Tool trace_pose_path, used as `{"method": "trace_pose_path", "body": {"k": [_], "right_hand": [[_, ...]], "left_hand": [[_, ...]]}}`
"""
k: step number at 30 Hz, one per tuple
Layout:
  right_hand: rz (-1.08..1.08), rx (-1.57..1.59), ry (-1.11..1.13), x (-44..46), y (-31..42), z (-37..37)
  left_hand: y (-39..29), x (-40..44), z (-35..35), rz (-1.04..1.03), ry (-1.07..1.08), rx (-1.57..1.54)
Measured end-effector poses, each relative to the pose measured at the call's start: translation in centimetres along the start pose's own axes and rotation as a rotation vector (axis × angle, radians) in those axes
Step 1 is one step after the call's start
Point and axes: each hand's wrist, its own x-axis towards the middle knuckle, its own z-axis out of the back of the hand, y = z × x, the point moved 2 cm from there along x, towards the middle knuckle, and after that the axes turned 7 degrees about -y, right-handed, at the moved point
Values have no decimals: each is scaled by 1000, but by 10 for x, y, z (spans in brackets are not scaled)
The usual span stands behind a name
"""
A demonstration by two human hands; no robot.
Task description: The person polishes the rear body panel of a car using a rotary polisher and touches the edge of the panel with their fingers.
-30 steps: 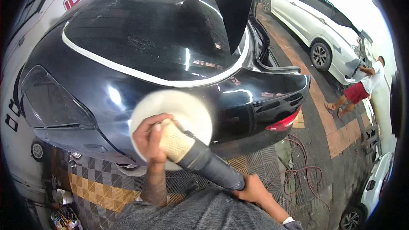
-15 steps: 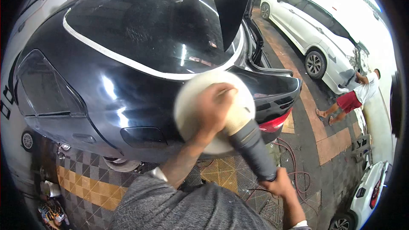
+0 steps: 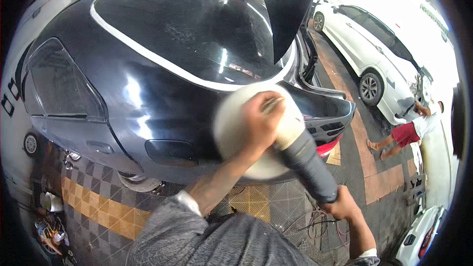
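Note:
A car polisher point(image 3: 308, 165) with a dark handle and a broad white pad point(image 3: 231, 128) is in both my hands. My left hand point(image 3: 263, 122) is closed over the front end of the tool, above the pad. Around the rear end of the handle wraps my right hand point(image 3: 342, 203). The pad lies against the rear side panel of a black car point(image 3: 162, 113), just below white masking tape point(image 3: 148, 51) that borders the rear window. Blur softens the pad's rim, and it hides the panel underneath.
The black car's trunk lid point(image 3: 283, 10) stands raised. A red tail light point(image 3: 327, 147) is right of the polisher. Beyond, a person in red shorts point(image 3: 405, 136) stands at a white car point(image 3: 374, 44). Reddish cords point(image 3: 320, 224) lie on the tiled floor point(image 3: 101, 212).
The whole view has shifted a little, with the car appearing further right. The polisher and both hands also appear further right, the right hand slightly higher. Both grips are the same.

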Motion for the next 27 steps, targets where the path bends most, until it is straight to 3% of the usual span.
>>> {"method": "trace_pose_path", "body": {"k": [1,5,9,13,17,23,27], "right_hand": [[3,-159,11,0,21,0],[197,-133,141,25,17,-39],[254,-181,213,38,32,-47],[201,-94,164,35,15,-33],[119,-136,137,30,-15,-8],[-148,69,-15,16,-34,31],[-161,93,-34,18,-48,46]], "left_hand": [[-8,-4,22,-13,-18,95],[-14,-24,95,0,-102,-28],[-21,-27,108,8,-192,-82],[-18,-21,83,25,-126,-54],[-3,-13,28,-104,-55,-67],[8,9,-69,-22,-13,-114],[23,18,-101,75,-13,-137]]}}
